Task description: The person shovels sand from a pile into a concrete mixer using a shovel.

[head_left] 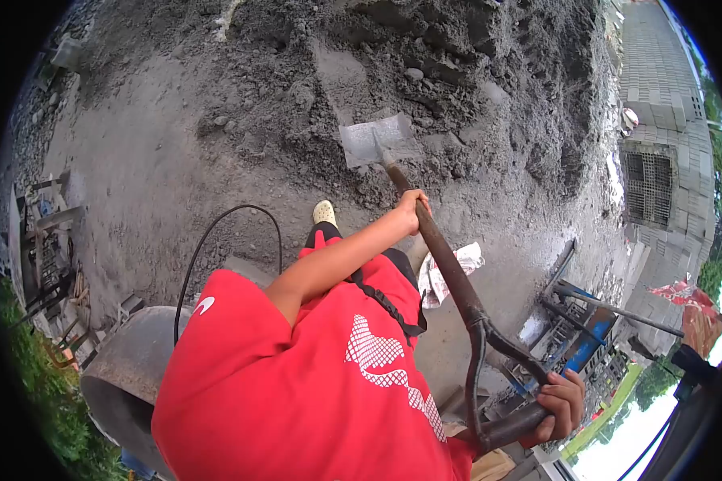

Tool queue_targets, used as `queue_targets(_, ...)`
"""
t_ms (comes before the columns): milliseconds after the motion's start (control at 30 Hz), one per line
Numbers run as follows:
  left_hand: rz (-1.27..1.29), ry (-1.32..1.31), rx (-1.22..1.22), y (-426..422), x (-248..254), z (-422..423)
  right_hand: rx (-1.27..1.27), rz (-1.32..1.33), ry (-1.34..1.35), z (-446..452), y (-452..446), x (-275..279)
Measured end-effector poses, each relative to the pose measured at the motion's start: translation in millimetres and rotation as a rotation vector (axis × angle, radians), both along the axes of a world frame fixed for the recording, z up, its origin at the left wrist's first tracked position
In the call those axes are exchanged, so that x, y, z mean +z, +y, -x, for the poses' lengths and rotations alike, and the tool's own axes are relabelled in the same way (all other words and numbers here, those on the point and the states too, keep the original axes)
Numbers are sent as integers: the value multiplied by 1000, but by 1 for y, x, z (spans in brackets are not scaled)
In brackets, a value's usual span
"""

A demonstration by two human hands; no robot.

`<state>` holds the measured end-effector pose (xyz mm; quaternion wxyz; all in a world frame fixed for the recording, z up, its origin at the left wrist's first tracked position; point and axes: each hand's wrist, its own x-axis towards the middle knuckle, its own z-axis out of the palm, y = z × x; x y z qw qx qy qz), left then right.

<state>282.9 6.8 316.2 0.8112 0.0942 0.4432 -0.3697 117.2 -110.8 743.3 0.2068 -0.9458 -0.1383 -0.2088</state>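
A shovel (452, 268) with a brown shaft and a forked end handle runs diagonally across the view. My left hand (413, 210) is closed around the lower shaft, near the blade. At the other end, my right hand (561, 405) wraps round the crossbar of the handle (515, 426). The pale metal blade (377, 140) is at the foot of a grey heap of sand and gravel (457, 88); its face looks bare. Whether its edge is pushed into the heap, I cannot tell.
A cream clog (325, 212) shows beside the heap. Left of me stands a round metal drum (128, 365) with a black hose (217, 215). A white cloth or bag (449, 274) lies under the shaft. Blue metal equipment (590, 337) and stacked blocks (658, 72) are to the right.
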Motion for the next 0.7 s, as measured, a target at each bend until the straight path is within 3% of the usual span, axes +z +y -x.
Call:
queue_targets(233,125,99,81,67,8,-81,94,-283,-184,-75,38,-41)
queue_targets(267,16,-25,-1,90,14,-88,129,-348,-183,-95,46,-62)
queue_targets(300,-99,-142,-87,115,21,-91,163,-358,-287,-120,65,-98)
queue_targets(367,-445,-224,-175,159,10,-96,13,-591,-230,-176,114,-189)
queue_targets(400,-519,-290,-161,187,20,-93,-70,-614,-41,-203,144,-231)
queue_targets(467,-550,-314,48,236,12,-78,29,-646,-53,-222,192,-311)
queue_targets(500,-638,-333,48,259,38,-61,102,-528,-81,-218,214,-308)
queue_targets(533,-639,-347,222,280,25,-53,140,-539,-89,-215,237,-307)
queue_targets(600,-611,-373,422,306,72,-23,220,-575,-79,-199,274,-306)
queue_targets(700,-905,-509,513,318,122,7,301,-584,-24,-187,305,-310)
